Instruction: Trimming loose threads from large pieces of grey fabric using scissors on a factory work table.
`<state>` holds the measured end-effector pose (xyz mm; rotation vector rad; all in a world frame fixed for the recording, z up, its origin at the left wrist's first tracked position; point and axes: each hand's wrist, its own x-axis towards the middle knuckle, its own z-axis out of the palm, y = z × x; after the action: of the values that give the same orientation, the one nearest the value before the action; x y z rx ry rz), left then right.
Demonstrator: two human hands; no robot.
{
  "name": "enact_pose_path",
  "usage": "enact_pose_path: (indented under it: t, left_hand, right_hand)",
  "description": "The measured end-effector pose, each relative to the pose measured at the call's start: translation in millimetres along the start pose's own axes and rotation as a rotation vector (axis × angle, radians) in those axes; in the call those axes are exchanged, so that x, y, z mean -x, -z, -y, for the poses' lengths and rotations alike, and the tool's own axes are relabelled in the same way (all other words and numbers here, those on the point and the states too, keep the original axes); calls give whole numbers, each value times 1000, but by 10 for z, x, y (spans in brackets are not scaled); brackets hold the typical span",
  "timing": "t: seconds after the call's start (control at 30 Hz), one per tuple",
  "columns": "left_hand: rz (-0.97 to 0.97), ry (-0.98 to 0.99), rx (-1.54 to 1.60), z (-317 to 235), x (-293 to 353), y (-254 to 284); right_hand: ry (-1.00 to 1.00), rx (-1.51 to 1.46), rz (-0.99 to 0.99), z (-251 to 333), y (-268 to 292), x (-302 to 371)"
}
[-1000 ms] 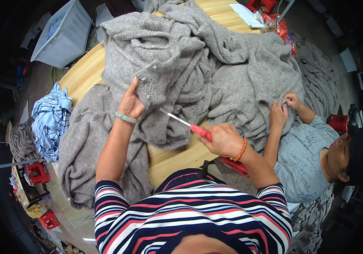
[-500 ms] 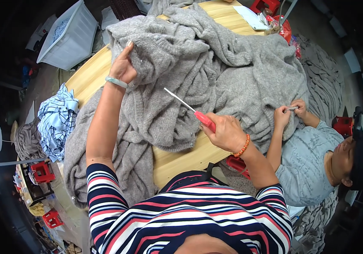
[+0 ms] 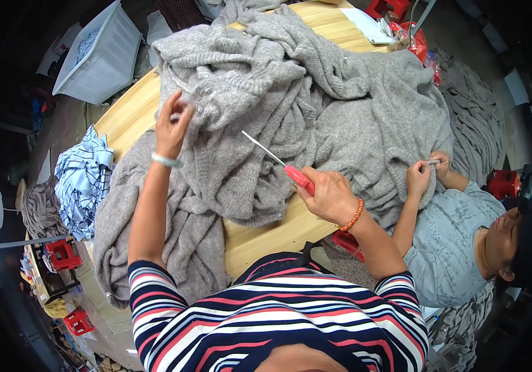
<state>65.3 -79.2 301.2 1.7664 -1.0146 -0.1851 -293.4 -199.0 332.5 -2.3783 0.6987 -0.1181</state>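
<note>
Grey knitwear [image 3: 235, 93] lies heaped in thick folds over the table, with small shiny bits on it. At its left side my left hand [image 3: 169, 130] is raised over the folds, fingers apart and a little blurred, holding nothing that I can see. My right hand [image 3: 331, 195] is closed round the red handle of a slim tool [image 3: 297, 176], much like a screwdriver. Its thin metal shaft points up and left, above the middle of the heap. Whether the tip touches the knit, I cannot tell.
A wooden table [image 3: 250, 245] curves beneath the knitwear. To the right a co-worker [image 3: 449, 242] pinches an edge of grey knit. Blue checked cloth [image 3: 84, 180] is piled at the left, and a white bin [image 3: 101, 56] stands behind it. Red stools [image 3: 78, 322] are on the floor.
My left hand has let go of the grey knit and drawn back slightly toward me and to the left. The tool in my right hand has barely moved.
</note>
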Motion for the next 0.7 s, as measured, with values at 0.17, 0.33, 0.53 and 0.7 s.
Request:
enact_pose_path:
  t: [0.17, 0.33, 0.53, 0.7]
  left_hand:
    - [83, 150, -127, 242, 498, 106]
    - [26, 238, 86, 544, 557, 104]
    - [-8, 324, 552, 428, 540, 52]
    - [-79, 384, 625, 217, 628, -36]
  right_hand:
    - [47, 43, 25, 66, -69, -83]
    - [120, 16, 55, 241, -114, -182]
    - [118, 88, 260, 393, -108, -174]
    - [61, 104, 240, 433, -74, -135]
